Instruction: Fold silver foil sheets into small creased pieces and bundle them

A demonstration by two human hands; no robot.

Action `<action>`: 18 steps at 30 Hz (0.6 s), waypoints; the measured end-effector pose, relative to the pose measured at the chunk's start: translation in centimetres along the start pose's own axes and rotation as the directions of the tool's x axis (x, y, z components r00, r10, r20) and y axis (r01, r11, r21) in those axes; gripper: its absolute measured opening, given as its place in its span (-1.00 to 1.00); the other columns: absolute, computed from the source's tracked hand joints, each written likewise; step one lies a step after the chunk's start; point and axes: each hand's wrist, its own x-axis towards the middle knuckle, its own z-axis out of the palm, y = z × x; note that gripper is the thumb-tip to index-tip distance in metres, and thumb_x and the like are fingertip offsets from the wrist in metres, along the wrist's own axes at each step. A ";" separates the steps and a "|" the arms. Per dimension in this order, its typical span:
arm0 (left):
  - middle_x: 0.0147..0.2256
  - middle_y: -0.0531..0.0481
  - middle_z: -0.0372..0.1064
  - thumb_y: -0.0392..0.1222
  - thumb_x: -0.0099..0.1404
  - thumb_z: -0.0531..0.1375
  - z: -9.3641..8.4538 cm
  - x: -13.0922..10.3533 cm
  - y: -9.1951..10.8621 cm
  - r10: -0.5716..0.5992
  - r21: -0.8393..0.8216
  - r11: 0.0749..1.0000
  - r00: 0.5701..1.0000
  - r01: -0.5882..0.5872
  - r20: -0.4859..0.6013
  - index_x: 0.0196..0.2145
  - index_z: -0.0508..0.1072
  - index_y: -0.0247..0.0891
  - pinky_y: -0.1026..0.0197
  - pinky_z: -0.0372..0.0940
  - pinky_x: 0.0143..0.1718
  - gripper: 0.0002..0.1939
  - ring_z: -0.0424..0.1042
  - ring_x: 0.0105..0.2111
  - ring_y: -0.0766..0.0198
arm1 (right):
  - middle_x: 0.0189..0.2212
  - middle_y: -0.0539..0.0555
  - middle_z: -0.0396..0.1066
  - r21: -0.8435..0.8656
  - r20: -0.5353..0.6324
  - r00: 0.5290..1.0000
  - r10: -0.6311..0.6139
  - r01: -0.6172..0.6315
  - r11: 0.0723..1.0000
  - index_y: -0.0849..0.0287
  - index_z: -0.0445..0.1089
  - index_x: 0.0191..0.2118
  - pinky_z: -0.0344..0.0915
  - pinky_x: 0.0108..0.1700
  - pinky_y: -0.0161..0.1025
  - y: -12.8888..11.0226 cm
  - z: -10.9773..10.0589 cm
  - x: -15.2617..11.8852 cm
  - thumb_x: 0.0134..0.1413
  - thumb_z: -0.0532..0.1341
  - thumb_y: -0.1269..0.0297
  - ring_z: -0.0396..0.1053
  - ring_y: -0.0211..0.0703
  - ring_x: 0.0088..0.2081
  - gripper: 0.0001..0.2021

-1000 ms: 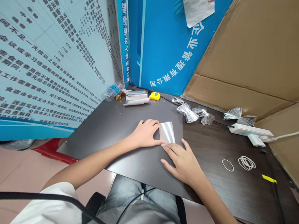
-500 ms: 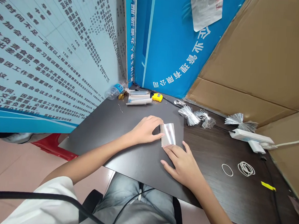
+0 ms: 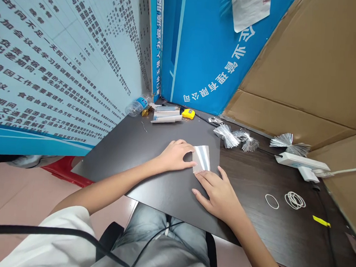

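Foil sheet [image 3: 202, 157] lies flat, long axis pointing away.

The left hand [image 3: 175, 155] covers the left edge of the silvery sheet [image 3: 202, 157], and the right hand [image 3: 219, 191] hides its near corner. The items at the bench's [image 3: 251, 220] far corner, upper middle of the frame, are too small to identify. The picture's right edge cuts the power strip's [image 3: 302, 162] cable.
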 end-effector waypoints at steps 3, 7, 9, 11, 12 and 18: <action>0.18 -0.03 0.52 0.18 0.37 0.30 0.0 0.1 0.1 0.002 0.007 1.000 1.000 -0.002 0.005 0.08 0.54 -0.10 -0.13 0.28 0.16 -0.55 0.37 0.20 -0.09 | 0.11 0.26 0.56 0.010 -0.003 1.000 -0.002 0.002 1.000 0.15 0.42 0.25 0.04 0.39 0.39 0.0 0.1 0.0 0.44 0.15 0.15 0.51 0.16 0.12 -0.61; 0.17 -0.05 0.52 0.21 0.35 0.31 0.1 0.1 0.2 -0.004 0.027 1.000 1.000 0.004 0.011 0.07 0.54 -0.12 -0.12 0.29 0.15 -0.52 0.36 0.19 -0.09 | 0.11 0.27 0.54 0.058 0.007 1.000 0.010 -0.010 0.998 0.16 0.41 0.26 0.03 0.39 0.44 0.0 0.4 -0.2 0.43 0.17 0.15 0.50 0.18 0.13 -0.60; 0.18 -0.06 0.51 0.22 0.35 0.30 0.1 0.1 0.3 -0.011 0.046 0.999 1.000 0.010 0.018 0.08 0.54 -0.13 -0.11 0.29 0.15 -0.51 0.36 0.19 -0.09 | 0.12 0.25 0.53 0.122 -0.021 0.999 0.030 -0.027 0.992 0.14 0.42 0.23 0.06 0.38 0.42 0.5 0.3 -0.3 0.42 0.19 0.15 0.48 0.18 0.15 -0.62; 0.19 -0.07 0.50 0.22 0.38 0.26 0.0 0.0 0.5 -0.011 0.081 0.997 1.000 0.009 0.025 0.10 0.54 -0.13 -0.12 0.30 0.15 -0.51 0.35 0.20 -0.08 | 0.11 0.23 0.53 0.205 -0.115 0.989 0.089 -0.064 0.977 0.12 0.45 0.18 0.20 0.35 0.31 1.6 -0.1 -0.1 0.42 0.20 0.16 0.46 0.15 0.17 -0.67; 0.20 -0.08 0.48 0.22 0.40 0.24 0.0 -0.1 0.7 -0.007 0.106 0.994 1.000 0.004 0.026 0.11 0.54 -0.14 -0.12 0.31 0.14 -0.51 0.35 0.20 -0.08 | 0.10 0.22 0.53 0.238 -0.169 0.977 0.129 -0.087 0.967 0.11 0.47 0.16 0.28 0.31 0.23 2.3 -0.4 0.3 0.42 0.19 0.16 0.45 0.13 0.16 -0.69; 0.03 -0.28 0.49 0.18 0.49 0.11 0.1 -0.8 2.6 -0.077 0.276 0.959 0.996 0.062 0.043 0.17 0.52 -0.27 -0.09 0.42 -0.05 -0.45 0.47 -0.01 -0.12 | 0.12 0.21 0.52 0.186 -0.149 0.979 0.140 -0.112 0.976 0.07 0.51 0.16 0.40 0.22 0.12 6.5 -1.4 4.8 0.43 0.16 0.17 0.45 0.12 0.16 -0.67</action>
